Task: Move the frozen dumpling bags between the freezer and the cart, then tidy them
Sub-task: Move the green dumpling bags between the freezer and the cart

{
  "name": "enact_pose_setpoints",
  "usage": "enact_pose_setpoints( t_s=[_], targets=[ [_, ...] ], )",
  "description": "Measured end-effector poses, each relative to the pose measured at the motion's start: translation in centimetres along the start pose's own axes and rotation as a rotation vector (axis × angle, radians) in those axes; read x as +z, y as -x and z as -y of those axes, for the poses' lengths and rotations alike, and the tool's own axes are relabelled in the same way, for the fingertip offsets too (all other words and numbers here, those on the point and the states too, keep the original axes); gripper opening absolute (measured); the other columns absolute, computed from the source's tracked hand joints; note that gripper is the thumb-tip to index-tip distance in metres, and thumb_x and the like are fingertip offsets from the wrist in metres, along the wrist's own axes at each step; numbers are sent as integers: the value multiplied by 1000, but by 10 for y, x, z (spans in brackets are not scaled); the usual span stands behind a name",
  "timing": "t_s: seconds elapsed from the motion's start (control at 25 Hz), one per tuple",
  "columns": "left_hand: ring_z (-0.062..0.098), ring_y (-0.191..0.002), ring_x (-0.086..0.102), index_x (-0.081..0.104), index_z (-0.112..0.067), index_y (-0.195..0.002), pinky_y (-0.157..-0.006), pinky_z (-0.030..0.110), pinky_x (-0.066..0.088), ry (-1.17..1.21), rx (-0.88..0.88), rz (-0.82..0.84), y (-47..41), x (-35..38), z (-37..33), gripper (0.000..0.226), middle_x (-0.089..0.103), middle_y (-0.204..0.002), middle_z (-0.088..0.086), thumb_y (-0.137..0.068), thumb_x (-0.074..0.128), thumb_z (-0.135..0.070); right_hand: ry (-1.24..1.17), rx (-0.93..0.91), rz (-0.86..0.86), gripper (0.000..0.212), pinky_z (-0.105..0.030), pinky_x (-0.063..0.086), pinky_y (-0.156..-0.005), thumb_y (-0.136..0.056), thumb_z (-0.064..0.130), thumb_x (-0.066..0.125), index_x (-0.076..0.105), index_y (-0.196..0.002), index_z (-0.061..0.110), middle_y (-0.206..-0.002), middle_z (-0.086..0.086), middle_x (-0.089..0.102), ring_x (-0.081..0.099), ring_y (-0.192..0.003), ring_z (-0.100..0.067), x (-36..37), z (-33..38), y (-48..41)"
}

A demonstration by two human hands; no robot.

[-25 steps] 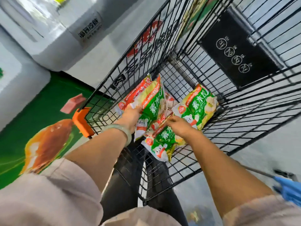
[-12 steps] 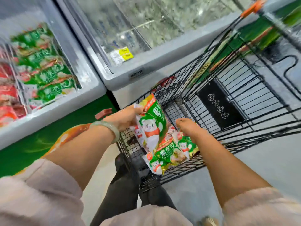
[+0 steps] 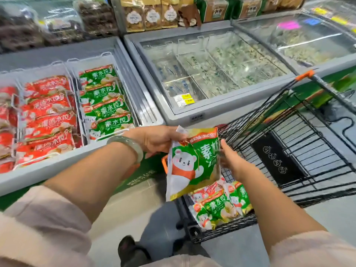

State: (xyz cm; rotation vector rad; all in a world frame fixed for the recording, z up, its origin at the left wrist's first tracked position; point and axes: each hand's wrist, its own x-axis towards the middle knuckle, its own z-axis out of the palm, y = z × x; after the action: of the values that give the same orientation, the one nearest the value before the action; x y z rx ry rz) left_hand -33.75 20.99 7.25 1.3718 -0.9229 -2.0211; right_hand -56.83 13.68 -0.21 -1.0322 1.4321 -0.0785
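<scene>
The left hand pinched the top edge of a green dumpling bag, so the bag hung upright above the near corner of the cart, probably ready to go toward the open freezer. The right hand lay with straight fingers against the bag's right side, steadying it. Just below, other bags lay flat in the cart.

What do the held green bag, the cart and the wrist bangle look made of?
The green bag looks like thin glossy plastic film: creases and sheen. The cart seems black coated metal wire, a thin rigid grid. The bangle is pale green, smooth, translucent; possibly jade or glass.
</scene>
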Motion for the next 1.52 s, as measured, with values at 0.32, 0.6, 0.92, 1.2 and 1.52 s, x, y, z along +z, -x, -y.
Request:
enact_pose_setpoints(
  t_s=[0.32, 0.6, 0.92, 1.2, 1.52],
  targets=[
    [22, -95, 69, 56, -2, -123, -90, 36, 55, 238, 68, -202, 109, -118, 63, 39, 67, -117, 15, -99, 42, -30, -189, -78, 152, 60, -42, 48, -100, -89, 66, 38, 69, -108, 18, -107, -7, 73, 67, -102, -24, 157, 30, 20],
    [22, -74, 66, 57, -3, -118, -72, 32, 54, 206, -34, -574, 178, -196, 110, 66, 68, -87, 8, -89, 44, -61, -68, -146, 32, 87, -46, 57, -84, -64, 82, 54, 64, -116, 13, -110, -8, 70, 69, -92, -26, 249, 67, 5],
    [29, -87, 69, 54, 6, -118, -76, 42, 59, 321, -57, -827, 193, -254, 151, 60, 69, -107, 12, -93, 48, -48, 77, -217, 32, 61, -46, 51, -95, -89, 60, 45, 62, -116, 9, -110, -12, 69, 66, -101, -30, 314, 130, 4],
    [20, -63, 60, 52, -11, -93, -49, 25, 49, 437, 27, -996, 173, -305, 125, 11, 63, -78, 11, -99, 42, -15, 72, -214, 126, 85, -51, 42, -104, -72, 73, 49, 51, -134, 15, -133, -7, 57, 57, -117, -30, 337, 184, -68],
    [16, -52, 38, 53, -5, -73, -42, 23, 32, 407, -53, -1073, 117, -406, 41, 20, 44, -69, 12, -90, 45, 4, 68, -107, 202, 73, -43, 47, -84, -71, 69, 61, 67, -110, 7, -93, -10, 65, 59, -83, -30, 339, 294, -180]
  ],
)
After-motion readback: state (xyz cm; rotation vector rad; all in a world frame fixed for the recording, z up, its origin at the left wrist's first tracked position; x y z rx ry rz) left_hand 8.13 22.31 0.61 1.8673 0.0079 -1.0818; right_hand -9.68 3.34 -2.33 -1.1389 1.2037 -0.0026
